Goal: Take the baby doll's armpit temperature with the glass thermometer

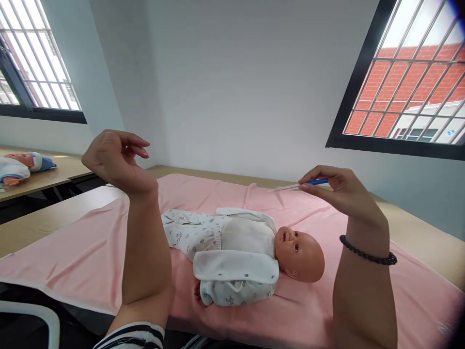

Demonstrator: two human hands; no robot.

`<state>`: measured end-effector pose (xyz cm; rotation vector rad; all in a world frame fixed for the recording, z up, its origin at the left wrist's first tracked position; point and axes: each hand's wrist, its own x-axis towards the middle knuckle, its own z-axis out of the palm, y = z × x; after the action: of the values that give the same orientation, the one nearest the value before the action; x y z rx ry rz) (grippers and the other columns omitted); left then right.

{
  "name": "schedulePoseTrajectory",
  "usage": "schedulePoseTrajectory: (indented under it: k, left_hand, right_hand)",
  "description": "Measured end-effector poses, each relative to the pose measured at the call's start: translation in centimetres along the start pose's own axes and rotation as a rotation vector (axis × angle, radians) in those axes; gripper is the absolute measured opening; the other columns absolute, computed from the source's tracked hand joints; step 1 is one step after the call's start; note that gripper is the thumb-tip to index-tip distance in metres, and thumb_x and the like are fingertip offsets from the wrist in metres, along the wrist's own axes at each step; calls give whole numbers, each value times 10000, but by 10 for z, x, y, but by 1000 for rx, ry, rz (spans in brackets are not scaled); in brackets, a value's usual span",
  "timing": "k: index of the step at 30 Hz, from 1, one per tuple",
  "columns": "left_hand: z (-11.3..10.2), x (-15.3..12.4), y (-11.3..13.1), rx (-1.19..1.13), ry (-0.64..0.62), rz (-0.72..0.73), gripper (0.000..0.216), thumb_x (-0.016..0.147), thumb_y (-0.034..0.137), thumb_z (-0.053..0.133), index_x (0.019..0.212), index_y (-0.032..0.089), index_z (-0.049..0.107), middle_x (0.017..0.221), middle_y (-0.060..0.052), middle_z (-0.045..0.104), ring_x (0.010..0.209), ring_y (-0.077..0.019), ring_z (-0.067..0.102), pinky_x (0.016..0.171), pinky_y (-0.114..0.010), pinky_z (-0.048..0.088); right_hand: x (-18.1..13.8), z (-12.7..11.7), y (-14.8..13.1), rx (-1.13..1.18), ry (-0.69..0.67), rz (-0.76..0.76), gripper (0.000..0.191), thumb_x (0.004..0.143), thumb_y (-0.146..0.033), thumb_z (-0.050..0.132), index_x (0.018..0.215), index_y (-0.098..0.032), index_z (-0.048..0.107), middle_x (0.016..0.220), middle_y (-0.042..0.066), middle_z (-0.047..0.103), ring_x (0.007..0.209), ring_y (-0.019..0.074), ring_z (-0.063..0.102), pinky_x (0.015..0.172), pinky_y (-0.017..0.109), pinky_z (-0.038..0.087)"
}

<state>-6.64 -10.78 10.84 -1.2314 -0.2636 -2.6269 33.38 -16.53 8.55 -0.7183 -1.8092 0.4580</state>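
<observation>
A baby doll (254,252) in white patterned clothes lies on its back on a pink blanket (90,252), head to the right. My right hand (336,186) is raised above the doll's head and pinches a thin clear thermometer with a blue end (298,185), held level and pointing left. My left hand (112,157) is lifted above the doll's legs, fingers loosely curled and apart, with nothing in it. A black bead bracelet (366,254) circles my right wrist.
The blanket covers a wooden table (417,228) against a white wall. A second doll (18,167) lies on another table at far left. Barred windows (407,77) sit at both upper corners. A white chair edge (32,315) shows at bottom left.
</observation>
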Motion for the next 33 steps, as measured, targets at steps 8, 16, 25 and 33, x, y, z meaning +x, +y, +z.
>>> schedulePoseTrajectory:
  k: [8,16,25,33]
  left_hand:
    - [-4,5,2,31,25,-15,371,854,149,345,546,144,551,498,-17,516,415,-72,421,432,-191,268]
    - [-4,4,0,-15,10,-2,351,836,238,402,543,157,577,517,4,541,416,-63,406,433,-187,293]
    - [0,0,9,55,5,-44,361,850,144,372,539,148,555,511,-22,516,430,-77,424,451,-218,278]
    - [-1,1,4,30,12,-18,383,843,133,358,520,149,563,484,-21,499,419,-80,412,457,-235,262]
  right_hand:
    - [6,9,6,34,262,-219,598,697,-926,541,833,-371,716,679,56,650,668,267,592,603,444,481]
    - [11,18,13,315,321,-209,615,661,-947,543,723,-343,644,559,28,526,533,213,465,518,404,413]
    - [12,19,4,287,211,-145,460,697,-785,710,730,-332,641,568,-25,507,518,172,465,624,419,512]
    - [7,18,-3,80,49,-119,301,744,-596,812,784,-316,707,720,18,656,696,225,616,709,430,523]
